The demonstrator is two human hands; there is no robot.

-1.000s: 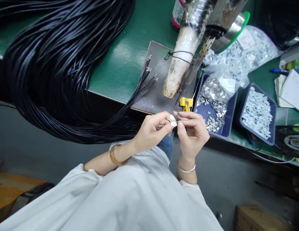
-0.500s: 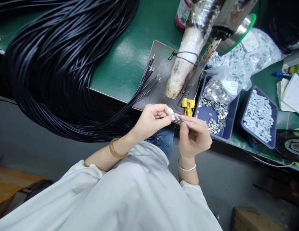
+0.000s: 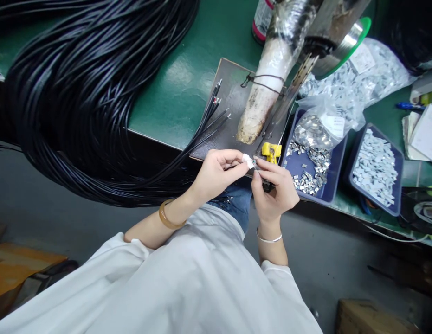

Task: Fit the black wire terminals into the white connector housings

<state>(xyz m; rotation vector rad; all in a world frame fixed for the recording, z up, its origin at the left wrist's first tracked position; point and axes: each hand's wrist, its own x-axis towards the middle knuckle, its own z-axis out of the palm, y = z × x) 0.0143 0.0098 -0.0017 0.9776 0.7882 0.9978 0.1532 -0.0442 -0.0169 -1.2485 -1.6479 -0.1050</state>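
Handling a small part (image 3: pixel 254 162) at the frame's centre seems the step in hand: the left hand (image 3: pixel 221 175) and right hand (image 3: pixel 274 189) appear to pinch it, fingers closed, details too small to tell. The next move likely calls for steady, fine alignment.

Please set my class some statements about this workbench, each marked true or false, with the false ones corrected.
1. An amber bangle is worn on the left arm. True.
2. The hands are spread wide apart. False: the left hand and right hand nearly meet at the fingertips.
3. The spool has a red rim. False: the spool has a green rim.
4. Some black cables have ends over a dark board. True.
5. Loose metal parts lie in the tray farther from the hands. False: the metal parts lie in the nearer tray.
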